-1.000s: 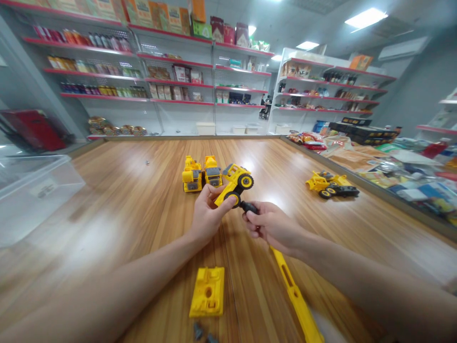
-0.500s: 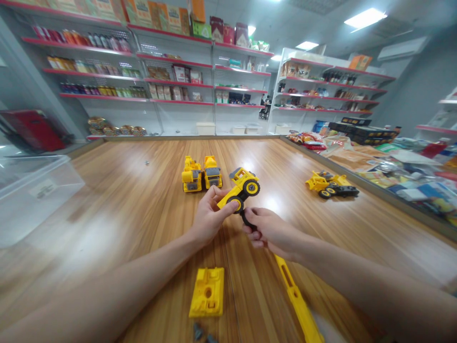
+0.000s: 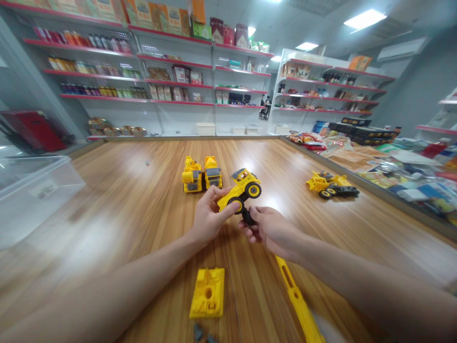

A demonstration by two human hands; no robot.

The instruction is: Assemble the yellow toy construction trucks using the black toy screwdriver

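Over the middle of the table, my left hand (image 3: pixel 210 214) grips a yellow toy truck (image 3: pixel 233 194) with black tyres, tilted so its cab points up and away. The thumb presses by the nearer wheel. My right hand (image 3: pixel 266 226) has its fingers closed on a short black piece (image 3: pixel 248 218) against the truck's underside; its kind is partly hidden by the fingers. Closer to me lie a yellow toy body plate (image 3: pixel 207 293) and, under my right forearm, a long yellow slotted arm piece (image 3: pixel 298 300). Small grey screws (image 3: pixel 198 332) sit at the bottom edge.
Two yellow toy trucks (image 3: pixel 202 175) stand side by side beyond my left hand. More yellow and black toy vehicle parts (image 3: pixel 332 185) lie at the right. A clear plastic bin (image 3: pixel 39 195) is at the left; packaged goods (image 3: pixel 392 162) lie beyond the right table edge.
My right fingers have shifted slightly around the black piece, which has turned a little. The truck has moved barely, staying in my left hand.
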